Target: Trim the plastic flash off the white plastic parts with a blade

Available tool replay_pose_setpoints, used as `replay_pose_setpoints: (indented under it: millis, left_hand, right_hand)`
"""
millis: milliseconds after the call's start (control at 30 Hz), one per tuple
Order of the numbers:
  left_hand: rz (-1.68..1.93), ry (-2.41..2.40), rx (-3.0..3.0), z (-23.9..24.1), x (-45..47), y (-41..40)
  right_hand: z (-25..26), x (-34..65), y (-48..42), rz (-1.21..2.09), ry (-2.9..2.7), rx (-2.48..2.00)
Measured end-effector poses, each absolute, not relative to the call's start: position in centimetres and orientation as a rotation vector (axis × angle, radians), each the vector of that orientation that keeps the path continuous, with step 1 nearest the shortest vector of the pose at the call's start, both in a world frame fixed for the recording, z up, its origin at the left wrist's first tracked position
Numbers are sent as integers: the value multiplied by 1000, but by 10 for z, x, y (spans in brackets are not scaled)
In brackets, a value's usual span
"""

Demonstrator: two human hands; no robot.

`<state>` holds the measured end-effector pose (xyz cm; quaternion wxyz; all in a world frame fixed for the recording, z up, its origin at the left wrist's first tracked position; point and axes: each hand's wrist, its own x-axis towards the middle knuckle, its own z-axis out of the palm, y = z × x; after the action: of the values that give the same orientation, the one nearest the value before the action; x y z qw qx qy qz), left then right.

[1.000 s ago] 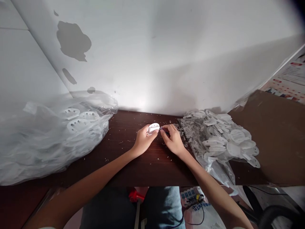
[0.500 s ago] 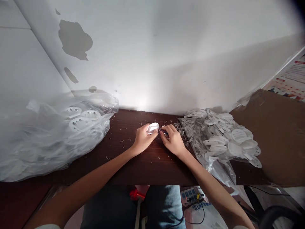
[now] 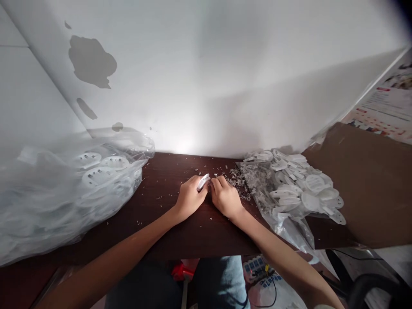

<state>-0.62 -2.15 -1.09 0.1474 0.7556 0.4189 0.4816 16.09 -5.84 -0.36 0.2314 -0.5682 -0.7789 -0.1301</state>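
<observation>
My left hand [image 3: 188, 196] is closed round a small round white plastic part [image 3: 204, 182], held edge-on above the dark wooden table [image 3: 180, 223]. My right hand [image 3: 224, 196] sits right beside it with fingers curled tight; its fingertips touch the part's right edge. Whatever the right hand grips is hidden by the knuckles. Small white shavings [image 3: 237, 182] lie scattered on the wood just beyond both hands.
A large clear plastic bag [image 3: 58, 193] of white round parts fills the left of the table. A pile of loose white parts [image 3: 299, 186] lies on a plastic sheet at the right, next to a brown cardboard piece [image 3: 363, 189]. A white wall rises behind.
The white part has turned from showing its flat face to standing edge-on. My right hand has closed in against it, and the dark tool tip seen earlier is now hidden.
</observation>
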Motion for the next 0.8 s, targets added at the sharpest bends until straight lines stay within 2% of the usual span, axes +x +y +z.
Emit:
replay_pose_setpoints:
  millis: [333, 667, 800]
  left_hand:
    - [1144, 1016, 1098, 6, -3, -7]
    - [1144, 1061, 1000, 2, -11, 7]
    - [1131, 1056, 1055, 2, -12, 7]
  right_hand:
    - [16, 176, -49, -10, -1919, -1469]
    - [24, 241, -13, 142, -1428, -1442]
    - [24, 251, -7, 325, -1266, -1428]
